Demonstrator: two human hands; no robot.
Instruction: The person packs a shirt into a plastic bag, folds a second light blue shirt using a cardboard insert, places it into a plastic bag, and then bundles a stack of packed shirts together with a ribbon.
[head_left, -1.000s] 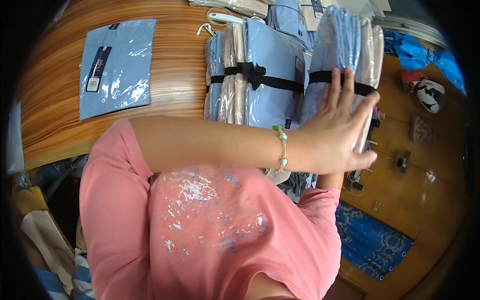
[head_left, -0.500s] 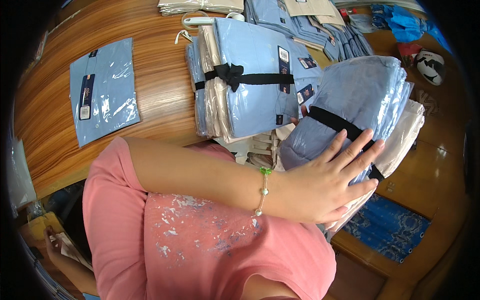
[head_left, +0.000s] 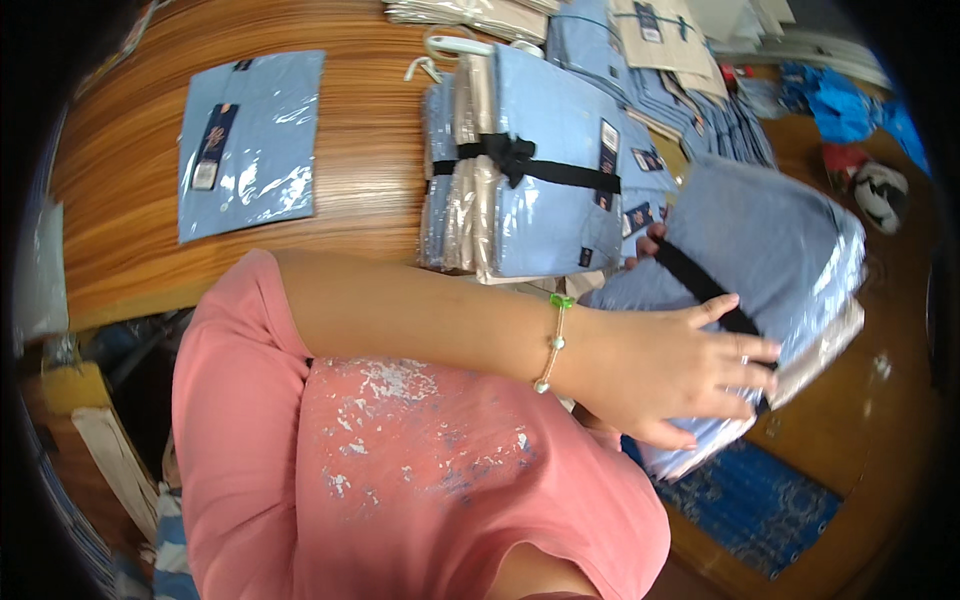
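Note:
A bundle of folded blue and pale garments in clear bags (head_left: 760,220), strapped with a black ribbon, is tilted before me at the right. My left hand (head_left: 670,370) lies flat on its face, fingers spread across the ribbon's lower end. Only the fingertips of my right hand (head_left: 647,247) show, curled over the bundle's upper left edge; the rest is hidden behind it. Close by on the table stands a second bundle (head_left: 555,220), bound with a black ribbon tied in a bow. One bagged blue garment (head_left: 255,145) with a dark tag lies alone at the left.
Stacks of bagged blue garments (head_left: 585,45) and beige ones (head_left: 665,40) cover the back of the wooden table (head_left: 375,130). Blue plastic (head_left: 840,100) and a black-and-white ball-like object (head_left: 880,195) sit at far right. Blue patterned cloth (head_left: 750,510) lies low at the right.
The held bundle has tilted further and shifted down and right; my left hand moved with it. The table things sit further right as the view turned. Another person's hand at lower left is out of view.

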